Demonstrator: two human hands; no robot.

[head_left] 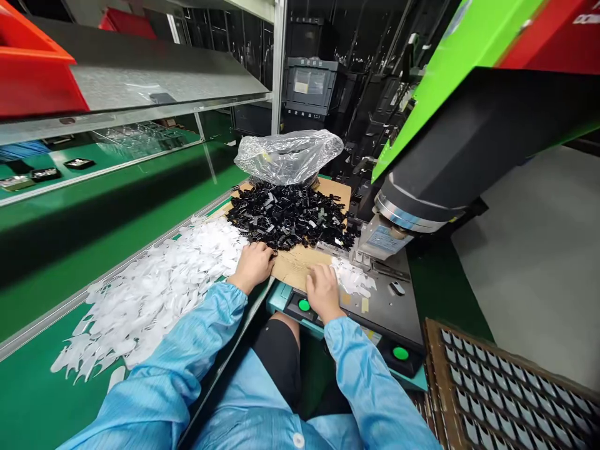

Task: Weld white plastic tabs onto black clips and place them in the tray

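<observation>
My left hand (254, 265) is at the near edge of a heap of black plastic parts (285, 212), its fingers curled together at the cardboard; what they hold, if anything, is too small to tell. My right hand (323, 287) rests with bent fingers at the right side of the cardboard (295, 265), beside a small pile of white pieces (351, 277); its fingertips are partly hidden. To the left of my left hand spreads a large pile of thin white pieces (159, 294).
A green and black machine (431, 137) leans over the right side, its head above a metal plate (394, 306). Two green buttons (304, 304) line the front edge. A brown tray (515, 387) stands lower right. Clear plastic (290, 156) lies behind the black heap. A shelf (164, 72) overhangs the left.
</observation>
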